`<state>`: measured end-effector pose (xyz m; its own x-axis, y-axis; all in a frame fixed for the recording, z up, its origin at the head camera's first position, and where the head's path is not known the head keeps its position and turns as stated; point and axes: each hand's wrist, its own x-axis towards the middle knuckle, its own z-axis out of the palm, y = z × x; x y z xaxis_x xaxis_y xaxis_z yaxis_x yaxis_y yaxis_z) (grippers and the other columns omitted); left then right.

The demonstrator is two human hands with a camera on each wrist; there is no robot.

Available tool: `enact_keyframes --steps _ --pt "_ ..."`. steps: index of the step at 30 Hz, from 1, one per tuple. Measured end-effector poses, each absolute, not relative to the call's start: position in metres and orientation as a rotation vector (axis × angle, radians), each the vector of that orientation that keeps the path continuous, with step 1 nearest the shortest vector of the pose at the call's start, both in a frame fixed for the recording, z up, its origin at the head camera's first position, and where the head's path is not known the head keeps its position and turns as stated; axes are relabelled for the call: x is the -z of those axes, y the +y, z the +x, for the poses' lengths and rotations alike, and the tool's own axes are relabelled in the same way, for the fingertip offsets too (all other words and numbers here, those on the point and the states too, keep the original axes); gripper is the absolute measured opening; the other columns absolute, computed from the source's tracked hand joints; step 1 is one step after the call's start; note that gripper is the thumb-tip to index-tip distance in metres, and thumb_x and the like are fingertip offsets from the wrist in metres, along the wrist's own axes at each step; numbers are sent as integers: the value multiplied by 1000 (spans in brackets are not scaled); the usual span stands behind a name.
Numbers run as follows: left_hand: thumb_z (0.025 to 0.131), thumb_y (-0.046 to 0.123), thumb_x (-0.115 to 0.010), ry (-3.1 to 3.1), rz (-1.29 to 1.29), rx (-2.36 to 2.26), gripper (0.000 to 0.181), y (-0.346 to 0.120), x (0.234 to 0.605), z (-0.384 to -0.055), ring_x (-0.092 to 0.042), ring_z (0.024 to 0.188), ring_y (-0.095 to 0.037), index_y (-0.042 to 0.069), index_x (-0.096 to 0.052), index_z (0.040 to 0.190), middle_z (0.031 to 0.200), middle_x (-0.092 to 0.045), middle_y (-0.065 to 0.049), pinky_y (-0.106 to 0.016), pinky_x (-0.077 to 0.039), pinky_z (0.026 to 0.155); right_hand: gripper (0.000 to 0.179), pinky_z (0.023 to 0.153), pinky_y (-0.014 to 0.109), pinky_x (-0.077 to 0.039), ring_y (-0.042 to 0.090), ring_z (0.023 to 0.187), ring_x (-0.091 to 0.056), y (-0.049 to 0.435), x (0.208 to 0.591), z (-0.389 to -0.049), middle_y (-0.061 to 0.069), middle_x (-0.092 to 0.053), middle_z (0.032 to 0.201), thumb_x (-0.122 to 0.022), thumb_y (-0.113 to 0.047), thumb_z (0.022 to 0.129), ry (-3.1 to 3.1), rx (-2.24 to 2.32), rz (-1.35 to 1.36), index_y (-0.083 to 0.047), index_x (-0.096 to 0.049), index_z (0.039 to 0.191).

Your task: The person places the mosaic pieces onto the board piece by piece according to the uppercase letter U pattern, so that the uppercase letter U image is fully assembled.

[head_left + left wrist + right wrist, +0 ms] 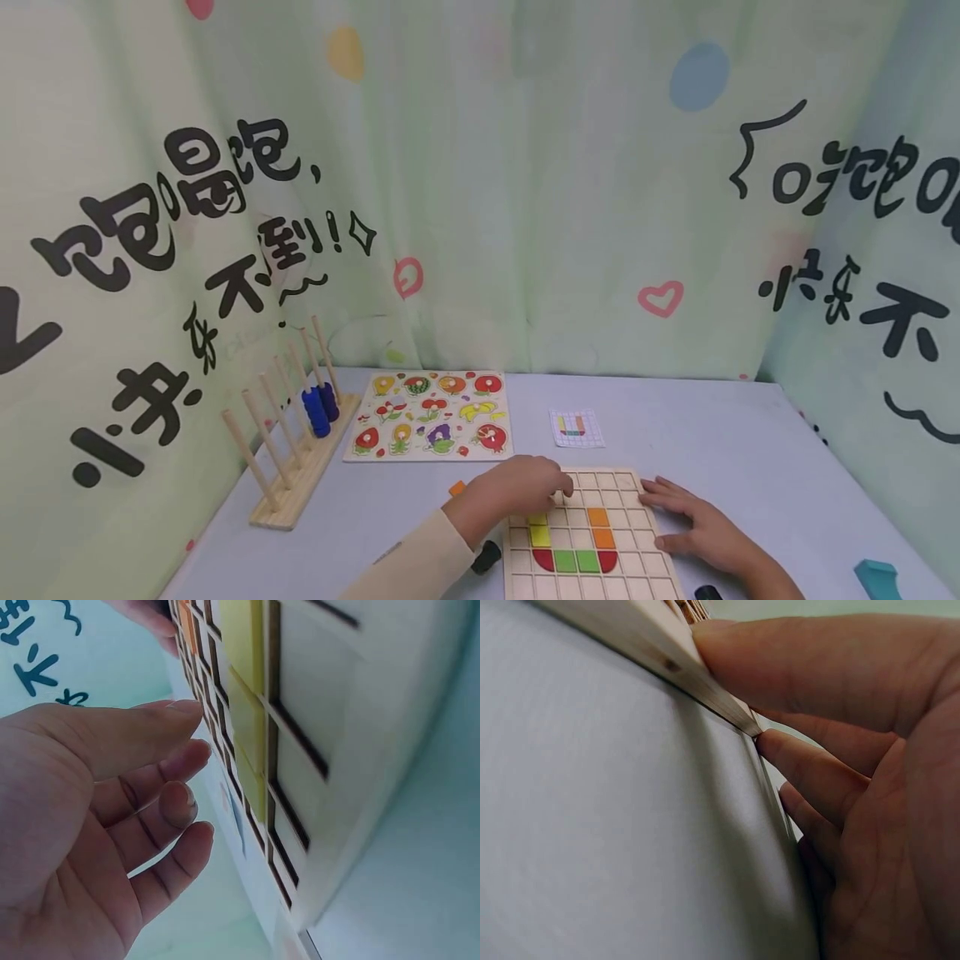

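A wooden grid board [630,565] lies on the table in the head view. Set in its cells is a U of coloured tiles: yellow tiles [540,536] on the left, orange tiles [603,539] on the right, green tiles [566,561] along the bottom and a rounded red tile [543,560] at each lower corner. Over the board's upper left part hovers my left hand [528,486], its fingers loosely bent; the left wrist view shows nothing between thumb and fingers, beside three yellow tiles [247,720]. My right hand [697,525] rests against the board's right edge, thumb and fingers touching it.
Beyond the board lies a small pattern card [577,428] with a similar coloured U. A fruit puzzle [431,417] and a peg stand [330,446] with blue rings [315,412] are at the left. An orange piece [457,488] shows behind my left wrist; a teal block [877,579] sits far right.
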<state>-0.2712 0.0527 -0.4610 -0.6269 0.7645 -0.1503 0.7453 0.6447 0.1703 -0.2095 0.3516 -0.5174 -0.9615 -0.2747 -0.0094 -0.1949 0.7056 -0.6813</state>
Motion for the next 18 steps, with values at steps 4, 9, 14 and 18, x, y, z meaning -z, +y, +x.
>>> enact_keyframes --steps 4,9,14,18 --pt "91 18 -70 2679 1196 -188 27 39 463 -273 -55 88 -1 30 -71 114 104 -63 17 -23 -47 84 66 101 70 -21 51 136 -23 352 517 -210 19 -42 146 -80 -37 72 2781 1113 -383 -9 -63 130" --pt "90 19 -72 2705 1110 -238 26 24 468 -276 -52 82 -3 29 -71 114 101 -62 15 -24 -48 81 64 101 69 -22 39 138 -27 354 518 -209 18 -43 146 -80 -37 73 2796 1118 -398 -12 -63 129" --pt "88 18 -73 2737 1099 -252 26 11 469 -278 -53 80 -2 26 -72 113 96 -63 14 -22 -48 78 63 101 68 -22 18 138 -29 355 520 -209 17 -44 146 -80 -37 73 2801 1135 -413 -13 -64 129" --pt "89 18 -72 2748 1093 -270 23 0 468 -278 -53 77 -2 24 -73 111 94 -63 13 -21 -48 75 63 101 68 -22 15 138 -28 355 520 -210 17 -43 146 -80 -37 73 2789 1146 -407 -13 -63 129"
